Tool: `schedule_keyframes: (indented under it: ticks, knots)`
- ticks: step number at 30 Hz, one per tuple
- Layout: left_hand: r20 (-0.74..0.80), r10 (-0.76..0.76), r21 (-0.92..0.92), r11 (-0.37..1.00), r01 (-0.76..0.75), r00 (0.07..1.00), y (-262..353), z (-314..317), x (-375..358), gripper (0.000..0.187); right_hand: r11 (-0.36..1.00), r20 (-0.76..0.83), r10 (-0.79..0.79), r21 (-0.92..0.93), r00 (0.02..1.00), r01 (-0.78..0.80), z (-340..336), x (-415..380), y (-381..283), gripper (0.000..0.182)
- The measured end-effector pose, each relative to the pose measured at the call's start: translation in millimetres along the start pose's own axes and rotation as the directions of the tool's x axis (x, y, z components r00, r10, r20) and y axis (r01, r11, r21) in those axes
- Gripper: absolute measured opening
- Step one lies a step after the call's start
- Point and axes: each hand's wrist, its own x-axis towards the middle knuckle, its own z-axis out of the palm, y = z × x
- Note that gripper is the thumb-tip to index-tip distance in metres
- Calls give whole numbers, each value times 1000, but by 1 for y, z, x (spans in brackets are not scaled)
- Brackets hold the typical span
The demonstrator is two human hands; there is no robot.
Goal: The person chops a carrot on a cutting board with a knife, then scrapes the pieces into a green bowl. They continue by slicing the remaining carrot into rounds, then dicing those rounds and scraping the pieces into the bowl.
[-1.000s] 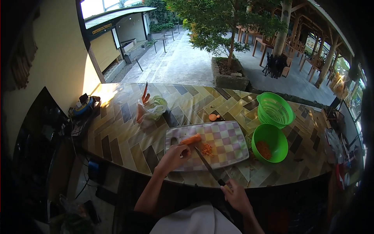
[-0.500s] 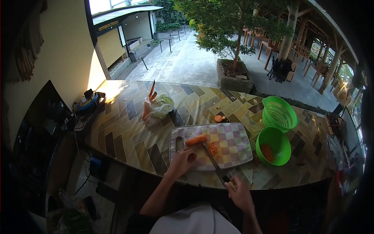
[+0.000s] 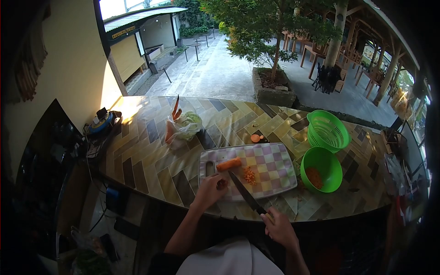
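Observation:
A checkered cutting board [image 3: 275, 169] lies on the tiled table. On it are a thick carrot piece [image 3: 228, 164] and a small heap of diced carrot [image 3: 249, 175]. My left hand [image 3: 210, 190] rests at the board's lower left, just below the carrot piece, fingers curled; what they hold, if anything, is too small to name. My right hand [image 3: 279, 226] grips the handle of a knife [image 3: 246, 194] near the table's front edge. The blade slants up and left over the board, its tip near the carrot piece.
A green bowl [image 3: 329, 170] with orange bits and a green colander [image 3: 327, 130] stand to the right. Carrot ends [image 3: 256, 138] lie behind the board. A plastic bag [image 3: 185, 127] with vegetables sits at the back left. Cables and a power strip [image 3: 101, 121] are at the far left.
The knife has shifted left and its blade now shows broader, with the tip below the carrot piece. My left hand has barely moved. The whole view has shifted slightly.

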Motion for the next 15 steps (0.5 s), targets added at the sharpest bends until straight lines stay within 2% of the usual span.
schedule_keyframes:
  ticks: [5,8,11,15]
  knots:
    - [31,3,22,1000,-3,1000,-5,14,3,16,998,-66,46,36,997,-44,-2,-2,1,25]
    - [-33,74,73,995,-71,997,-1,25,5,17,999,-125,46,31,991,-43,-9,-7,5,25]
    - [-28,73,140,988,-69,997,-2,29,6,21,1000,-146,-6,23,989,10,-14,-10,11,24]
    - [-52,79,98,992,-73,996,0,23,4,25,1000,-137,-4,-26,991,0,-17,-15,12,25]
